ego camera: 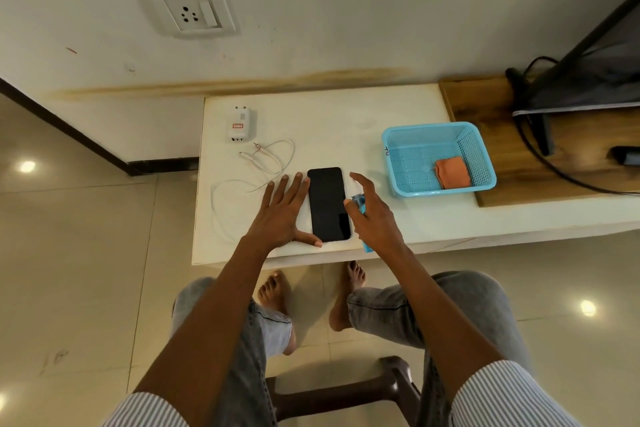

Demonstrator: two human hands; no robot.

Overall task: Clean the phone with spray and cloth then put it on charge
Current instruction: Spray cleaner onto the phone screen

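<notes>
Phone [328,204] lying flat, dark screen up, near the front edge of the white counter [346,114], long axis running six to twelve; placed so, presumably, to take the spray square on the glass.

At nine o'clock of it, left hand [282,211] spread flat on the counter, fingers [294,184] released and extended alongside the phone's left edge, thumb touching its near corner at about seven; likely bracing the phone against sliding.

At three o'clock, right hand [372,218] clenched around a small blue spray bottle [360,204], nozzle turned toward the screen, forefinger raised above the top as if ready to press; bottle base showing below the palm at about five.

Further out at two o'clock, blue basket [485,163] holding the folded orange cloth [453,173], kept within easy reach of the right hand for wiping.

At eleven o'clock, white charger [241,124] lying pins-up with its cable [273,163] looped loosely toward the phone; wall socket [192,12] higher at eleven, nothing plugged in.

Judged stage: spraying about to start; wiping and charging not yet done.
</notes>
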